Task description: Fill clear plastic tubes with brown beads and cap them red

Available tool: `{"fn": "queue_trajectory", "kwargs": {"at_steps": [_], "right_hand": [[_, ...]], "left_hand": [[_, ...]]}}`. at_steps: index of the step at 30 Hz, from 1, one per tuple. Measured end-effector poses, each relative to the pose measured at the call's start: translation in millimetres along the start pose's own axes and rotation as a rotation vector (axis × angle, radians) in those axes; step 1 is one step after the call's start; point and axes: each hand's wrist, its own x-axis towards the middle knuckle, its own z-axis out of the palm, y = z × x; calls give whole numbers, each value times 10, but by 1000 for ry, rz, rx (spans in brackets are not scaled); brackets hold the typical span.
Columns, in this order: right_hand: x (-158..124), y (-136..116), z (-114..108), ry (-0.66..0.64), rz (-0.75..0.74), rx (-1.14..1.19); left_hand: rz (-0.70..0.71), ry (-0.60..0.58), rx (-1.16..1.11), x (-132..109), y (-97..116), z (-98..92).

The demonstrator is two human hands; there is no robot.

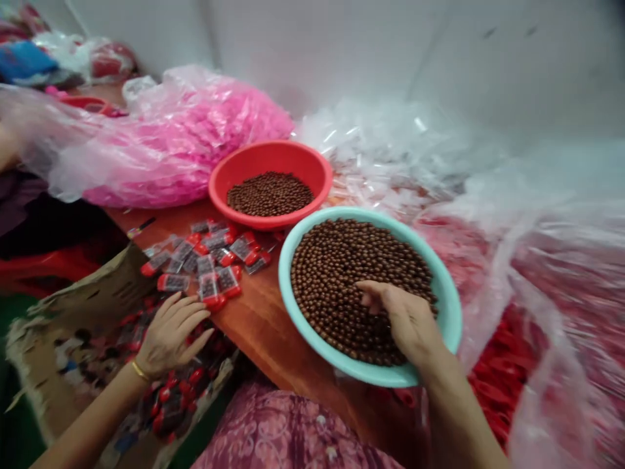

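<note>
a person's right hand (pixel 403 312) dips over glossy, round brown beads (pixel 336 267), its fingers curled inward; whether they pinch any beads cannot be told from this angle; the beads lie heaped in a smooth, round turquoise basin (pixel 368 373) on a reddish-brown table (pixel 266 319); the left hand (pixel 170 332), a gold-coloured bracelet (pixel 140 371) at its wrist, is spread loosely, palm down, fingertips near a scatter of small, flat, clear plastic packs (pixel 208 270) with red ends and dark contents; below that hand, a rough-edged cardboard box (pixel 97 280) holds more such packs; just beyond the turquoise basin, a red basin (pixel 315 170) carries a lower mound of smaller-looking brown beads; behind the packs slumps a shiny, crinkled translucent bag (pixel 195 130) full of bright pink pieces; to the right, filmy clear plastic (pixel 493 319) drapes over red pieces (pixel 510 371); a pale, smooth wall (pixel 342 52) rises behind.
</note>
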Motion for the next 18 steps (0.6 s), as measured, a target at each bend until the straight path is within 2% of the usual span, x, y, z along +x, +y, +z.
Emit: {"fn": "queue_trajectory", "kwargs": {"at_steps": [2,6,8,9,11,13,15,18], "right_hand": [[17,-16,-1,4,-25,-24],[48,-61,-6,19,-27,-61],[64,-90,-14,18,-17,-85],[72,-103,-20,14,-14,-104],[93,-126,-40,-11,-12,-150],[113,-140,-70,-52,-14,-192],[128,-149,-104,-73,-22,-210],[136,-164,-152,-86,-35,-223]], "left_hand": [[90,-19,11,581,87,138],[255,-199,-27,1709,139,487],[282,-276,-84,2048,90,633],[283,-313,-100,2142,58,685],[261,-374,-87,2195,-16,735],[227,-381,-25,2100,-107,717],[239,-373,51,1895,-222,648],[300,-341,130,1466,-421,496]]}}
